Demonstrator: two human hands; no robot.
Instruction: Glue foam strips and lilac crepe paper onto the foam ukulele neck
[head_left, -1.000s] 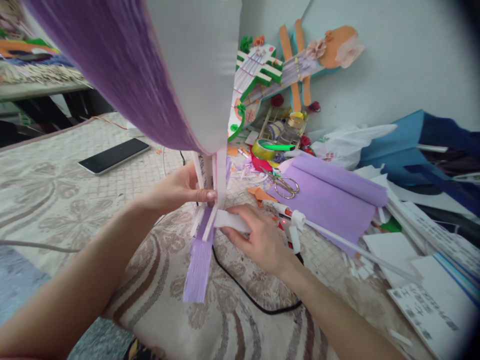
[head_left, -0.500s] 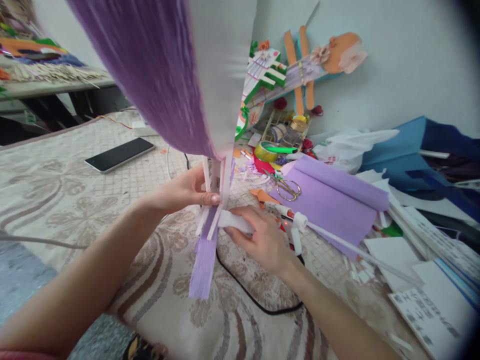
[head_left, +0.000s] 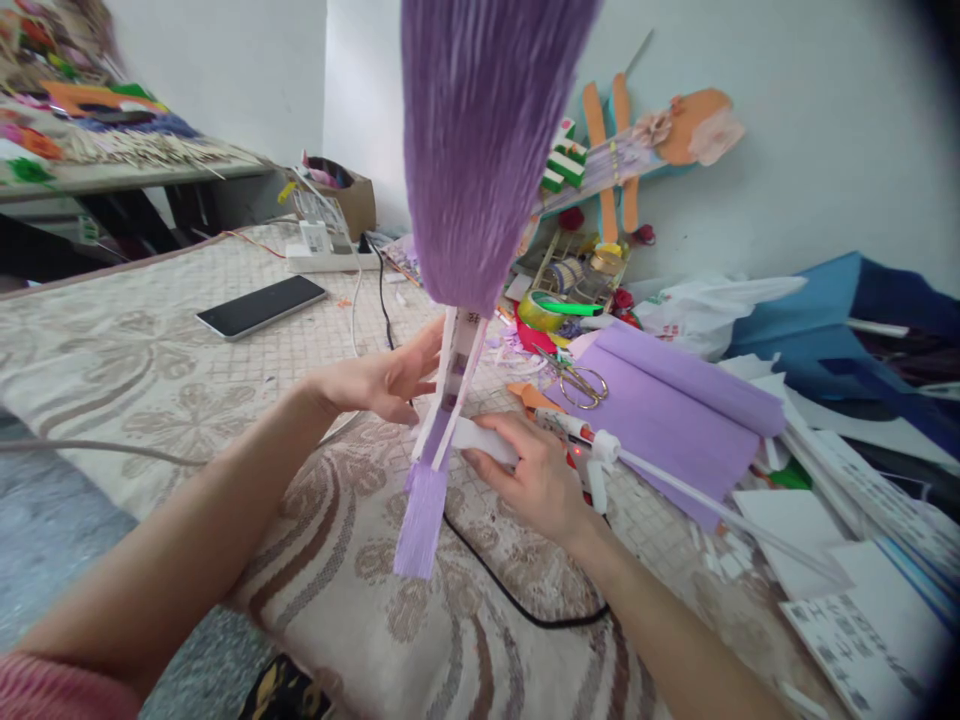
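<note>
A tall craft piece covered in purple crepe paper [head_left: 487,160] rises in front of me. Its narrow lower part has white board side walls and a channel with printed marks between them. A loose purple paper strip [head_left: 421,520] hangs from its bottom end. My left hand [head_left: 390,380] is at the left wall with fingers apart, its thumb off the board; some fingertips are partly hidden. From the right, my right hand [head_left: 529,465] grips a smooth white curved piece [head_left: 484,440] between thumb and fingers, against the right wall.
Right of my hand lies a glue gun [head_left: 581,450] with a black cord. Gold scissors [head_left: 581,385] rest by purple crepe paper [head_left: 667,410]. A phone [head_left: 261,307] and a power strip [head_left: 330,260] are at left. Tape [head_left: 540,312], white boards [head_left: 862,640] and a blue bag [head_left: 802,310] lie rightward.
The craft piece has turned so its purple face points toward me, and its top has swung right. My left thumb has come off the board. My right hand keeps its grip.
</note>
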